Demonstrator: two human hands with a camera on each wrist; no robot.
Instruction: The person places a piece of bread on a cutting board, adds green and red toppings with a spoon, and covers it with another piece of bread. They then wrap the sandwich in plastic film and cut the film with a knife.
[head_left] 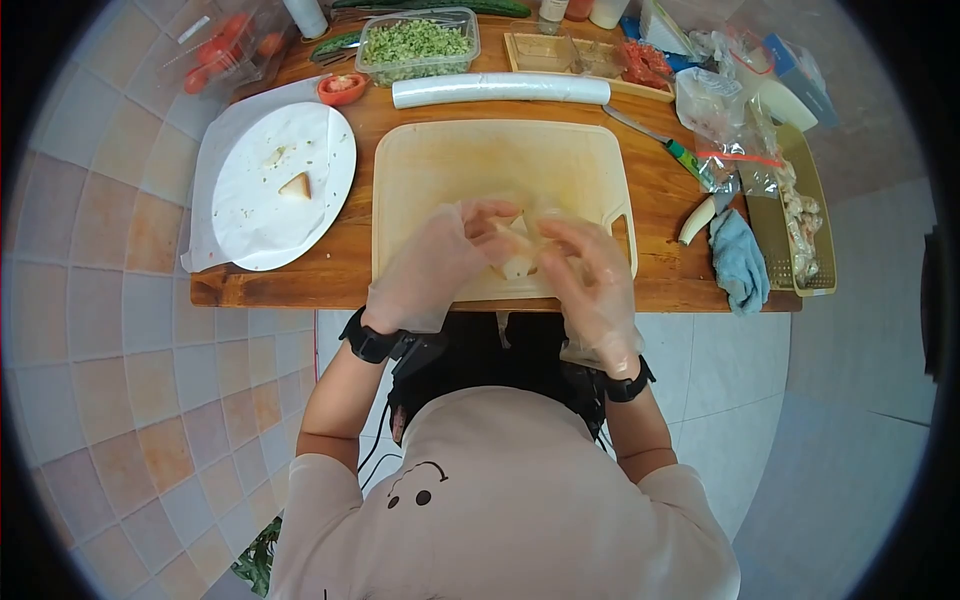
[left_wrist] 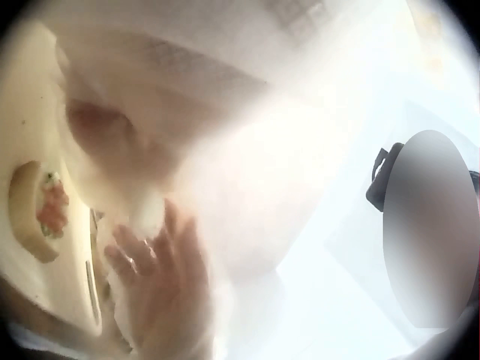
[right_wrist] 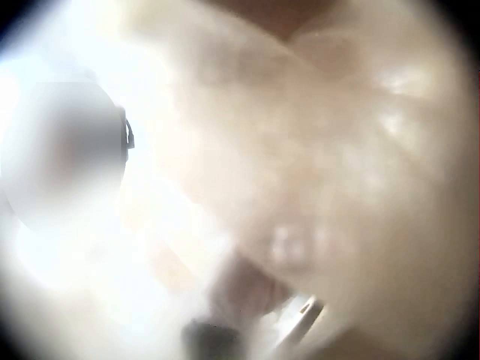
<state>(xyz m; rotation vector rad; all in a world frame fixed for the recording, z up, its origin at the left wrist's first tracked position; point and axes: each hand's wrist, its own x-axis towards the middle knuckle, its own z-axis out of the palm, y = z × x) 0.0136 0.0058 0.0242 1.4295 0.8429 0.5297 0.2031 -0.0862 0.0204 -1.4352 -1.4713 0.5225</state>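
A pale wedge of bread (head_left: 518,266) with a crust lies on the cream cutting board (head_left: 450,150), between and below my hands. In the left wrist view the bread (left_wrist: 24,214) shows a pink and green filling (left_wrist: 52,206) along one side. My left hand (head_left: 435,255), in a loose clear plastic glove, is over the board just left of the bread, fingers bent loosely toward the right hand. My right hand (head_left: 592,275), gloved too, faces it from the right with fingers loosely bent. Nothing shows gripped in either hand. Glove plastic blurs most of the right wrist view.
A white plate (head_left: 240,235) with a small bread piece (head_left: 296,186) stands at left. Beyond the board are a roll of plastic wrap (head_left: 500,91), a tub of chopped greens (head_left: 415,45) and a cut tomato (head_left: 342,88). A green-handled knife (head_left: 690,162) and blue cloth (head_left: 738,262) lie right.
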